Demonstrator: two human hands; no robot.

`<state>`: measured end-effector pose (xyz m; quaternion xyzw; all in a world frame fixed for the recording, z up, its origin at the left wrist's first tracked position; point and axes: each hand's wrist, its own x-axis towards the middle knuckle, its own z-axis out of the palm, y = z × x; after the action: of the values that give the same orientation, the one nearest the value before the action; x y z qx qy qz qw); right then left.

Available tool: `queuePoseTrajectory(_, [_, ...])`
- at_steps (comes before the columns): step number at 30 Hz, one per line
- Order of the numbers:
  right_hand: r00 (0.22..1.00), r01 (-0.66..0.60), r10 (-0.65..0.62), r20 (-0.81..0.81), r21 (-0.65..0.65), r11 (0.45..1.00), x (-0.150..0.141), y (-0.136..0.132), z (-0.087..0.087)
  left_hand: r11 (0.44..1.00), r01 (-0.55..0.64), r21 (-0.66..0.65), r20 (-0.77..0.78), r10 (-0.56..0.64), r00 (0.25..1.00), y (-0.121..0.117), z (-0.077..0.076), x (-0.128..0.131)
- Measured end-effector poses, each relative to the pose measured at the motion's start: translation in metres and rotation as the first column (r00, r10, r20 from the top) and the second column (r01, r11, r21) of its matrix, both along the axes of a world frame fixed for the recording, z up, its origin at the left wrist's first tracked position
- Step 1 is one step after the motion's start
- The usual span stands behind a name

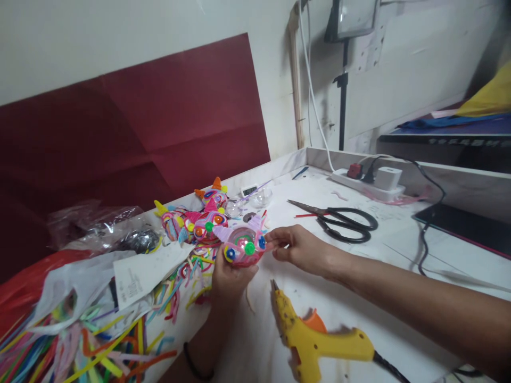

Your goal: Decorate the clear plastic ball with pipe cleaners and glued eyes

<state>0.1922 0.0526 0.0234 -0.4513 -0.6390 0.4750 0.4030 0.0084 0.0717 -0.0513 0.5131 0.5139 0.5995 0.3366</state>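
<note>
My left hand (233, 279) is wrapped round the underside of a clear ball animal (243, 246) covered in coloured pipe cleaners. This ball has lilac ears, blue eyes and a green nose, and it is held above the white table. My right hand (293, 246) is at the ball's right side, its fingertips drawn together beside one blue eye. Whatever those fingers may pinch is too small to make out. Similar pipe-cleaner animals (208, 226) sit just behind and to the left. In front of the right hand lies a yellow hot glue gun (319, 340), its nozzle pointing away from me.
Black-handled scissors (343, 223) lie beyond my right forearm. Loose pipe cleaners (115, 346) and plastic bags (75, 282) crowd the left side. Clear plastic half-balls (261, 198) sit behind the animal. A power strip (369, 183) with cables and a dark tablet-like slab (467, 226) are at right.
</note>
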Motion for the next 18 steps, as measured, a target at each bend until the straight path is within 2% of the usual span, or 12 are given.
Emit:
queuePoseTrajectory(3, [1.000,0.002,-0.003,0.018,0.015,1.000,0.001,-0.001,0.001,0.998,-0.026,0.055,0.074,0.022,0.997,0.002,0.003,0.000])
queuePoseTrajectory(5, [0.999,0.005,-0.006,0.035,0.025,1.000,0.002,-0.001,0.002,0.998,0.001,0.067,0.105,-0.008,0.994,0.001,0.006,-0.001])
queuePoseTrajectory(9, [0.997,0.008,-0.011,0.073,0.044,0.999,0.005,0.001,0.003,0.997,0.062,0.037,0.104,-0.065,0.992,-0.004,0.013,-0.004])
queuePoseTrajectory(14, [0.994,-0.018,0.009,0.111,0.086,0.996,0.008,0.004,0.004,0.996,0.080,-0.042,0.155,-0.073,0.985,-0.009,0.018,-0.002])
queuePoseTrajectory(18, [0.987,-0.033,0.010,0.162,0.140,0.990,0.008,0.003,0.005,0.996,0.077,-0.056,0.219,-0.063,0.974,-0.011,0.017,0.000])
